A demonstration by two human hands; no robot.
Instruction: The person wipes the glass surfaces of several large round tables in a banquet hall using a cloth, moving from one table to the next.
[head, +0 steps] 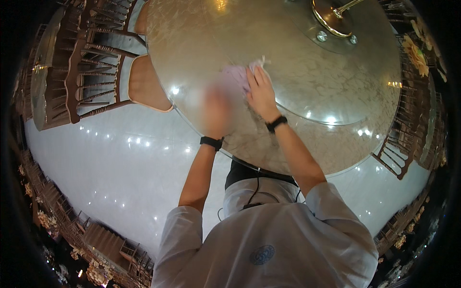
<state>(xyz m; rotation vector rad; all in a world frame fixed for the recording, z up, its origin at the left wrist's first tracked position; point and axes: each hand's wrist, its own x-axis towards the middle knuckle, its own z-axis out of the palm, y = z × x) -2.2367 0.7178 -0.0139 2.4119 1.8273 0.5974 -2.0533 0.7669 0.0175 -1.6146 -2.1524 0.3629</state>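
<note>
A crumpled, pale purple cloth (235,77) lies on a round, marbled table (187,54) with a glossy top. My right hand (262,94) rests over the cloth's right end, its fingers spread forward and pressing it against the surface. My left hand (217,108) is at the cloth's lower left, over the near part of the table. A blur covers that hand, so its fingers and its contact with the cloth cannot be made out. Each wrist wears a black band.
A gold-coloured stand base (333,21) with clear round knobs (322,36) beside it occupies the table's far right. Wooden chairs with spindle backs, one with a tan seat (147,84), stand at the left; more chairs and a yellow flower (415,54) are at the right.
</note>
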